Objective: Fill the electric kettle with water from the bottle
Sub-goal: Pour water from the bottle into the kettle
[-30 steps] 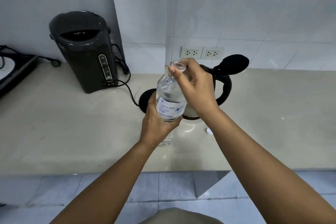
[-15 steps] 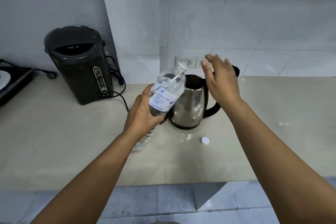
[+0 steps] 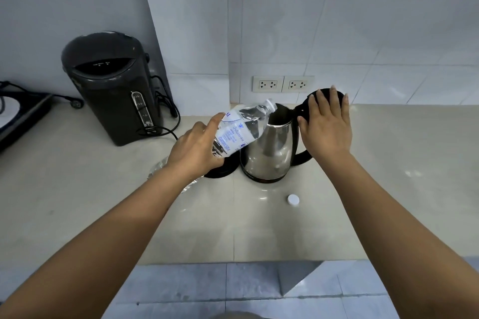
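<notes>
A steel electric kettle (image 3: 269, 153) with a black handle stands on the beige counter, its black lid (image 3: 305, 105) swung up and open. My right hand (image 3: 326, 127) lies over that lid, fingers spread across it and thumb by the handle's top. My left hand (image 3: 194, 150) grips a clear, uncapped water bottle (image 3: 241, 132) around its lower half. The bottle is tilted, neck up and to the right, with its mouth just over the kettle's open rim. I cannot tell whether water is flowing. The white bottle cap (image 3: 293, 199) lies on the counter in front of the kettle.
The kettle's round black base (image 3: 220, 172) sits just left of it, partly under my left hand. A dark hot-water dispenser (image 3: 114, 90) with a cord stands at back left, a cooktop (image 3: 15, 116) at far left. Wall sockets (image 3: 282, 83) are behind. Crumpled clear plastic (image 3: 158, 171) lies under my left wrist.
My right hand left the bottle's mouth, with the cap now on the counter, and moved onto the kettle's lid. My left hand tipped the bottle toward the kettle's opening.
</notes>
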`<state>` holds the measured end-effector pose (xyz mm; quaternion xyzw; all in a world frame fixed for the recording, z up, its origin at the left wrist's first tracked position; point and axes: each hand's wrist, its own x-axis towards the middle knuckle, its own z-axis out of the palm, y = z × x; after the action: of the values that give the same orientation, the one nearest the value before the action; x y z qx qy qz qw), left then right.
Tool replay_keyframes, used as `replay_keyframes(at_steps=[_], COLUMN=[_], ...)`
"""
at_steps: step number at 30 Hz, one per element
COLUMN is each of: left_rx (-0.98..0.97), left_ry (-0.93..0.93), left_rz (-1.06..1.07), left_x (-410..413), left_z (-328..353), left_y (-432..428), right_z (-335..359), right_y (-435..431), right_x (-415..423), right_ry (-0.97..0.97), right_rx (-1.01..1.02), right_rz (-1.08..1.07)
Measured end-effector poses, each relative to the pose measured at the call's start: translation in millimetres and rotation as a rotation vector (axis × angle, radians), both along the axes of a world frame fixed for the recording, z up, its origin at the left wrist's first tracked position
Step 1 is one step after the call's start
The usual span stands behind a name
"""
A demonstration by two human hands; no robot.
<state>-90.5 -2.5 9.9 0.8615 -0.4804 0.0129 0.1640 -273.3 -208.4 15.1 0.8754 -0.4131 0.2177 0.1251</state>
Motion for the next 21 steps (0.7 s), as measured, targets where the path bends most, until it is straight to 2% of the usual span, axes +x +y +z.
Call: replay_keyframes(at_steps=[9, 21], left_rx=[0.099, 0.121], left_ry=[-0.144, -0.176], left_rz=[0.008, 0.052], left_x=[4.7, -1.1], left_z=[15.2, 16.6], left_y=[-9.2, -7.4], right_z=[-6.0, -9.2], right_y=[-2.5, -6.6], right_x=[-1.5, -2.2], right_ry=[-0.049, -0.083], right_rx=[-0.025, -0.028], right_rz=[0.033, 0.065])
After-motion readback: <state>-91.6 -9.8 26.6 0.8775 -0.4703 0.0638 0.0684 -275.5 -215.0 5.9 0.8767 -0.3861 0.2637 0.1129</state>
